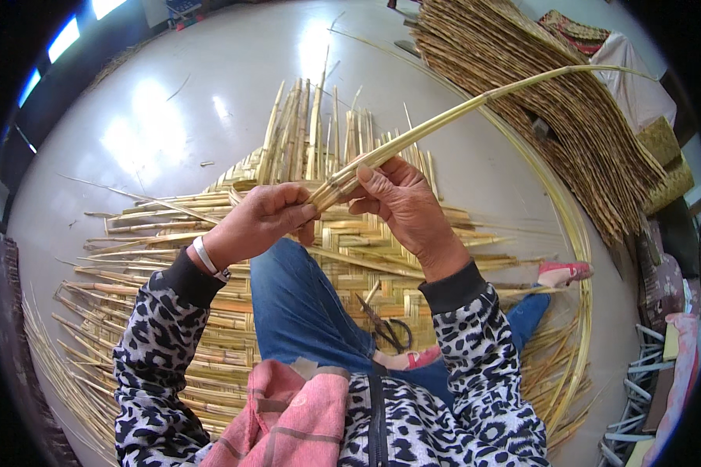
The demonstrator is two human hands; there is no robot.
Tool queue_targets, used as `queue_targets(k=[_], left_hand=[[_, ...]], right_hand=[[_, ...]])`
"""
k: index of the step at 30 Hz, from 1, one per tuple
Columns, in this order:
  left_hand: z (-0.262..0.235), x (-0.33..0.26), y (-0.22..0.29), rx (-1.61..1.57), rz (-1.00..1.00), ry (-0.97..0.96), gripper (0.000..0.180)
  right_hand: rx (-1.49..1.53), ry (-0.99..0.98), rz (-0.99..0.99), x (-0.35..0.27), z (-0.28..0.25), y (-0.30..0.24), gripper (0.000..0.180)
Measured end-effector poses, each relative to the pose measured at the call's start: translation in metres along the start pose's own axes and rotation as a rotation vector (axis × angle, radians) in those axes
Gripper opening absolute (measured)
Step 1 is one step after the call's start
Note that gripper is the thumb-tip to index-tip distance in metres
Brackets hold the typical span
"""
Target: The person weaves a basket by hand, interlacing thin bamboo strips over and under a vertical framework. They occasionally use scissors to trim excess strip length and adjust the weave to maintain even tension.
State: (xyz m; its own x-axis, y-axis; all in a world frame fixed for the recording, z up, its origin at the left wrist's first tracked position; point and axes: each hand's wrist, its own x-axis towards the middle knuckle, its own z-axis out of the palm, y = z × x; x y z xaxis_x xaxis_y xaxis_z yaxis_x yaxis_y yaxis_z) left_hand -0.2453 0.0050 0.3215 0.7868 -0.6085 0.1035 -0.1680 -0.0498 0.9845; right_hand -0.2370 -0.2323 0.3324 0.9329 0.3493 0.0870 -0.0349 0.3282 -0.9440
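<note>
My left hand (261, 218) and my right hand (401, 202) both grip the near end of a long bundle of yellow bamboo strips (475, 101), which runs up and to the right above the floor. The hands meet at the bundle's cut end, fingers closed around it. Below them lies a half-woven bamboo mat (210, 257) with loose strip ends fanning out at the far side and to the left. I sit on the mat in blue jeans, one knee raised under my hands. A silver bangle is on my left wrist.
Dark scissors (389, 331) lie on the mat by my foot. A large stack of bamboo strips (553, 101) lies on the shiny grey floor at the upper right. Woven baskets (666, 167) and cloth stand at the right. A long thin strip (576, 233) curves around the mat's right side.
</note>
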Motion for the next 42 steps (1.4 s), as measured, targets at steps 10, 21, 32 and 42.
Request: queue_targets(k=[10,21,32,42], left_hand=[[0.064,0.015,-0.025,-0.101,-0.013,0.089,0.025],[0.082,0.021,-0.042,0.038,-0.122,0.266,0.024],[0.09,0.028,-0.067,-0.245,-0.13,0.302,0.028],[0.092,0.023,-0.065,0.247,-0.102,0.26,0.023]], right_hand=[[-0.063,0.184,-0.047,-0.037,-0.013,0.029,0.015],[0.11,0.24,-0.058,-0.042,-0.022,0.041,0.018],[-0.509,0.466,-0.371,-0.053,0.001,0.056,0.019],[-0.146,0.457,-0.235,-0.052,-0.012,0.069,0.02]])
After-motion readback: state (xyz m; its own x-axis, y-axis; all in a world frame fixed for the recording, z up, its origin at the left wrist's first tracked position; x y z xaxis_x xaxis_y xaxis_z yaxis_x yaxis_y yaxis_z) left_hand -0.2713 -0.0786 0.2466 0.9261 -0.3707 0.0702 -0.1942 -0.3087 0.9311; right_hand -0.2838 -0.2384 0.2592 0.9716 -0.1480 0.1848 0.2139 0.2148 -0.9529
